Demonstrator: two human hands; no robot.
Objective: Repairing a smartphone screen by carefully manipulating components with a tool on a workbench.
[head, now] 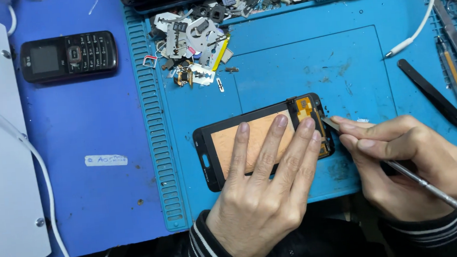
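Head view, left hand: my left hand [267,192] lies flat and open, four fingers spread across the copper-coloured back of the phone screen assembly [263,139]; it grips nothing, it only presses down.
Head view, right hand: my right hand [408,168] is closed in a pen grip around the metal spudger [427,185], whose shaft runs back past my wrist toward the lower right.
Tool tip: the flat blade of the spudger touches the screen assembly's right edge, just beyond my left fingertips and just below the orange flex cable [305,108].
Position of the work: the screen assembly lies face down on the blue repair mat [298,60], tilted slightly, under my left fingers and directly left of my right thumb.
Technique, my judgement: I should keep the blade shallow and nearly level with the frame; a steep angle would likely dig into the flex cable or crack the glass.
Hold-down, my judgement: even pressure with flat fingers, none on the flex cable, seems best.
Beyond my right hand: black tweezers [433,97] lie on the mat, apart from my knuckles; a white cable [418,27] ends farther up.
Beyond my left fingertips: a heap of small phone parts [196,40], well apart.
Far left of my left hand: a black keypad phone [68,56] on the blue table.
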